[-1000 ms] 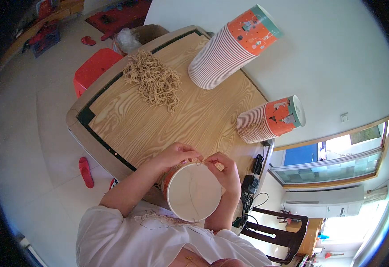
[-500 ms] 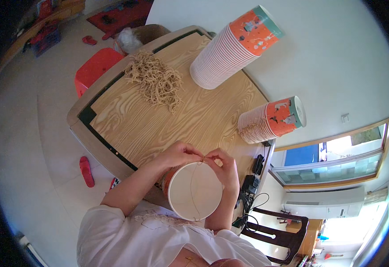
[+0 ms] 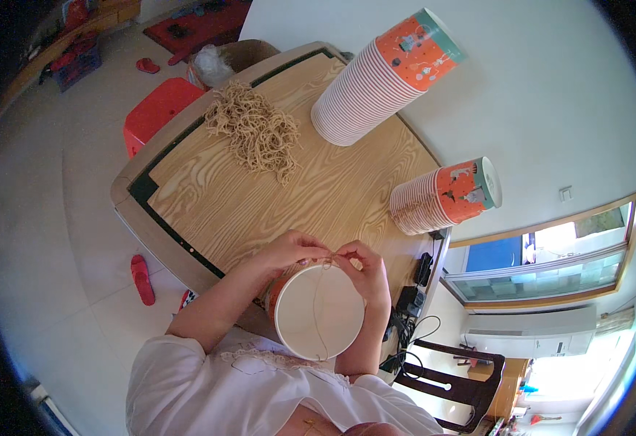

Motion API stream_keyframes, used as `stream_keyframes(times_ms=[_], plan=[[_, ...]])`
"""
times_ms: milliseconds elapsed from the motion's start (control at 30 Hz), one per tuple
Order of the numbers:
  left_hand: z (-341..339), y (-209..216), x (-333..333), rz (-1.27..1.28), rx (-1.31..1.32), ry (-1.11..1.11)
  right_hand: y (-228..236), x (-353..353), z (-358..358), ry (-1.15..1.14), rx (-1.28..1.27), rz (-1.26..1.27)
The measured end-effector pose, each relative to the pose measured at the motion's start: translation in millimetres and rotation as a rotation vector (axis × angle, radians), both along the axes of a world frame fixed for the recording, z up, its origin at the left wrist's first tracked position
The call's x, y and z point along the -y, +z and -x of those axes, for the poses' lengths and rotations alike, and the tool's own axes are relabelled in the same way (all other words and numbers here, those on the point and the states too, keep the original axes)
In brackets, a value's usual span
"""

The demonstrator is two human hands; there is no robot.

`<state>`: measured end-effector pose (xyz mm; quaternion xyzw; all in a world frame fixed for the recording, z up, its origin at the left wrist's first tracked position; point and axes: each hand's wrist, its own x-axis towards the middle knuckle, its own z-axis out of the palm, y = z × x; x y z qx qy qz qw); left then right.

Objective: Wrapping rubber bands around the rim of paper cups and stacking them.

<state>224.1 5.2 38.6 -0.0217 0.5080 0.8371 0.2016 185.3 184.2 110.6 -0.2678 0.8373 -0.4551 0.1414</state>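
Observation:
A large paper bucket (image 3: 300,312), white inside with some orange on its outer side, sits against my body with its mouth facing up. Thin tan twine (image 3: 316,320) runs across the mouth from the near rim to the far rim. At the far rim, my left hand (image 3: 295,249) pinches the twine between its fingertips. My right hand (image 3: 365,272) pinches it as well, right beside the left, where a small loop or knot shows. The fingertips of both hands nearly meet just above the rim.
A heap of cut tan twine (image 3: 256,134) lies on the wooden table (image 3: 209,196). Behind it leans a tall stack of paper buckets (image 3: 376,87); a shorter stack (image 3: 441,196), twine along its side, is at the right. Black cables (image 3: 405,320) lie by the right edge.
The fingertips have shifted slightly at the twine by the far rim, and the small loop there shows more clearly. The bucket and the stacks stay put.

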Motion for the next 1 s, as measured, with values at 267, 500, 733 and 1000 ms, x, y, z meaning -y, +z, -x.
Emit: stream_keyframes(times_ms=[267,500,733,1000], plan=[[-1.2,-2.6,-3.4,-0.077,-0.103,0.062,-0.3,0.3,-0.4,0.012,-0.014,-0.017],[0.9,-6.8,-5.2,0.017,-0.150,0.071,-0.7,0.8,0.1,0.006,-0.016,-0.024],[1.9,-7.2,-6.1,0.041,-0.145,0.078,-3.4,0.8,0.4,-0.026,0.038,0.016],[0.4,-7.4,-5.3,0.001,-0.116,0.061,-6.7,-4.2,6.2,0.076,0.123,0.050]])
